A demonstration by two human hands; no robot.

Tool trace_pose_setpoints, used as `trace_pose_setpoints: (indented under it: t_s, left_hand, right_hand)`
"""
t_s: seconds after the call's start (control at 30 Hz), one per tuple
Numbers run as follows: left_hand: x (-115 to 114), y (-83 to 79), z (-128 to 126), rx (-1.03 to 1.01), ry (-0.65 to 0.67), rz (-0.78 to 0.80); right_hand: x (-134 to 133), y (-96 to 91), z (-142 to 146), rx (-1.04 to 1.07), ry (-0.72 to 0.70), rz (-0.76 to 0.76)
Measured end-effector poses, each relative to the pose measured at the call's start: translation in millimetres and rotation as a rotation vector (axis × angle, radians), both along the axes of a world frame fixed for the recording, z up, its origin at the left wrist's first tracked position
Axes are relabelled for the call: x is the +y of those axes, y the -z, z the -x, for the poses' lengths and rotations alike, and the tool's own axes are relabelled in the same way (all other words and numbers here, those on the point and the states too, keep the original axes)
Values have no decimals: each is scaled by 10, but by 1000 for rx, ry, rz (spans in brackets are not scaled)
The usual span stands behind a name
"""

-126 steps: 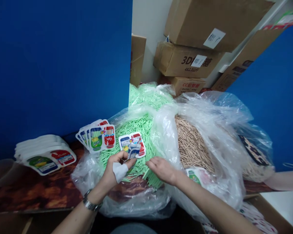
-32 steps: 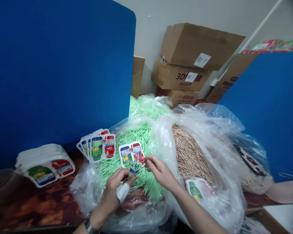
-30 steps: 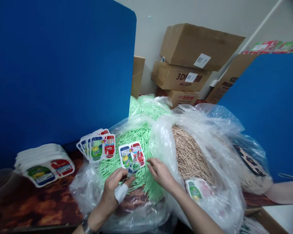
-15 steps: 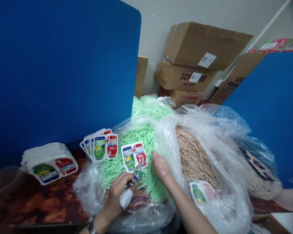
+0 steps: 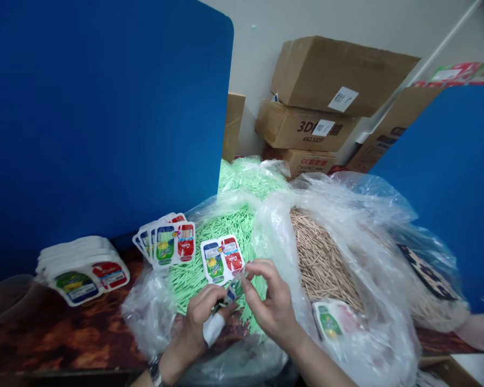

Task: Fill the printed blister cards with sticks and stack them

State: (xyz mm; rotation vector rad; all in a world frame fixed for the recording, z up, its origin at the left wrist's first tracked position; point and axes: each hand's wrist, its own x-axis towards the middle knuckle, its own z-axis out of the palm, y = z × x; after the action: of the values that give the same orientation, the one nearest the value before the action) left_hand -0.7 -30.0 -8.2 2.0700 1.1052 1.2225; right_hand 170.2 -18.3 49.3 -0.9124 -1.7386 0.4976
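Observation:
My left hand (image 5: 199, 317) is closed around a small printed packet (image 5: 230, 293), tilted and partly hidden by the fingers. A folded white piece (image 5: 213, 328) sticks out below that hand. My right hand (image 5: 272, 301) meets the packet's upper end with thumb and forefinger pinched; what lies between the fingertips is too small to make out. Behind the hands, a flat Sprite and Cola packet (image 5: 222, 259) rests on thin light-green sticks (image 5: 229, 223) in an open clear plastic bag. Several similar packets (image 5: 173, 244) lie fanned out at the bag's left side.
A stack of white-edged packets (image 5: 84, 277) stands on the brown patterned table (image 5: 64, 338). Brown sticks (image 5: 322, 258) fill another clear bag on the right, with a packet (image 5: 333, 320) at its front. Cardboard boxes (image 5: 306, 126) and blue partitions (image 5: 105, 118) stand behind.
My right hand has come from the green sticks down and toward me, its fingers now pinched at the packet's upper end. My left hand has shifted slightly right, still holding the packet.

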Motion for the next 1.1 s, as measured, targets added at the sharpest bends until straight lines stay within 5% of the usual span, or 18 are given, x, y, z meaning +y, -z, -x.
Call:
trace_pose_setpoints:
  t_s: [0.17, 0.27, 0.4, 0.63, 0.83, 1.1]
  left_hand:
    - [26, -53, 48, -72, -9, 40]
    - [40, -45, 58, -118, -18, 99]
    - [46, 20, 54, -248, -27, 246]
    - [85, 61, 6, -457, -129, 503]
    - [104, 10, 17, -538, -155, 535]
    - [262, -24, 324, -468, -279, 447]
  right_hand:
    - [69, -3, -121, -179, -16, -22]
    - [182, 121, -196, -15, 27, 214]
    - [248, 327, -197, 191, -109, 504]
    - [127, 328, -61, 170, -111, 468]
    - [147, 373, -3, 265, -16, 521]
    - [350, 449, 294, 212, -91, 494]
